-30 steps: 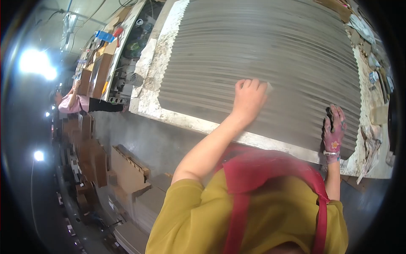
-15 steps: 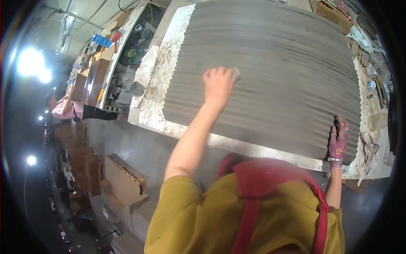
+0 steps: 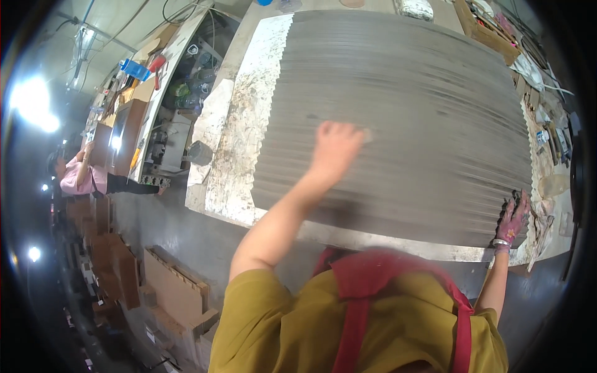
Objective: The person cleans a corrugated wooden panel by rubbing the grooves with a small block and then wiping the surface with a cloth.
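Note:
A large grey ribbed panel (image 3: 398, 93), dark and dusty, lies flat on the worktable in front of me. My left hand (image 3: 337, 148) is bare and blurred by motion, its fingers closed around a small pale pad (image 3: 367, 135) at the panel's left-middle part. Only the pad's edge shows past the fingers. At the near right corner, my right hand (image 3: 513, 219) wears a pink flowered glove with blackened fingers. It lies flat on the panel with the fingers spread and holds nothing.
White stained sheeting (image 3: 245, 112) with a jagged edge borders the panel. A dark cup (image 3: 200, 153) stands at the table's left. Tools and rags crowd the right edge, near a wooden box (image 3: 488, 31). Cardboard (image 3: 174, 286) stands on the floor; a person (image 3: 84, 174) works at the left bench.
The view has shifted, so the table and both hands appear lower. My left hand, still around the pad, is slightly farther right. My right hand remains at the panel's near right corner.

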`<state>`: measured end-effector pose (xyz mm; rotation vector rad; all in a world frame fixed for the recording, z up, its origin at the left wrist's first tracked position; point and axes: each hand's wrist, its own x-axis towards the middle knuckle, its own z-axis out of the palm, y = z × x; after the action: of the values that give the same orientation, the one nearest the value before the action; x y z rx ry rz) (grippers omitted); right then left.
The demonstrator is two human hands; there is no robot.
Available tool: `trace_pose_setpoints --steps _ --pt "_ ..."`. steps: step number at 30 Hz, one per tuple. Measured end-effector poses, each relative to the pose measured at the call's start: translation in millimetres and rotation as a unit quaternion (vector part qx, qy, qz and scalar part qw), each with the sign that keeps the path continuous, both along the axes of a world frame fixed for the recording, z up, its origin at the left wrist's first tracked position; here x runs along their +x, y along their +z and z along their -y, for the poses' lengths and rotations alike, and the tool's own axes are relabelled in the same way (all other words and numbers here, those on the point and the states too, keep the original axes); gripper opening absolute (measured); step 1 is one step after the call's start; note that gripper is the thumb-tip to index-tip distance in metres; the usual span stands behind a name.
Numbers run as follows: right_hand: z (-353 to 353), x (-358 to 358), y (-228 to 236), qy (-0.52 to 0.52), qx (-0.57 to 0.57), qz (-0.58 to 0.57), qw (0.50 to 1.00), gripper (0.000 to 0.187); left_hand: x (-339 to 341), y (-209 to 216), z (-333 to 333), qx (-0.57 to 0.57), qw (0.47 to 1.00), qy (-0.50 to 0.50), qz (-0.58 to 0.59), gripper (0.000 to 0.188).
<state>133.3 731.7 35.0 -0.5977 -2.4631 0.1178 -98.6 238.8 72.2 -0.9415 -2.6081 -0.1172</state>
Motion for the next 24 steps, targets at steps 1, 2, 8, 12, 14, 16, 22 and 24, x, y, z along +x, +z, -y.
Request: trace_pose_setpoints --steps 1,2,8,12,14,16,22,24 --pt "4 1 2 -0.008 0.005 0.001 1.0 0.045 -9 0 25 -0.021 0.999 0.041 -0.005 0.022" --pt "6 4 3 -0.029 0.018 0.012 0.999 0.044 -29 9 56 -0.046 0.982 0.116 0.143 0.019" --pt "2 -6 1 -0.049 0.008 -0.004 0.999 0.044 -68 21 197 0.018 0.963 0.271 0.0 0.029" --pt "-10 4 -13 -0.077 0.033 0.003 0.997 0.043 -80 19 52 0.164 0.986 0.015 -0.016 0.025" --pt "-14 2 -21 -0.088 0.043 0.003 0.995 0.043 -67 12 -10 0.095 0.995 -0.014 0.0 0.029" --pt "-24 4 -23 -0.129 0.046 0.041 0.99 0.044 -68 2 -30 0.078 0.994 -0.068 0.018 0.027" --pt "-15 14 -18 -0.15 0.047 0.051 0.986 0.046 -123 10 153 0.021 0.969 0.219 0.11 0.021" --pt "-6 11 -17 -0.148 0.038 0.049 0.987 0.046 -127 12 179 -0.036 0.962 0.27 -0.007 0.024"
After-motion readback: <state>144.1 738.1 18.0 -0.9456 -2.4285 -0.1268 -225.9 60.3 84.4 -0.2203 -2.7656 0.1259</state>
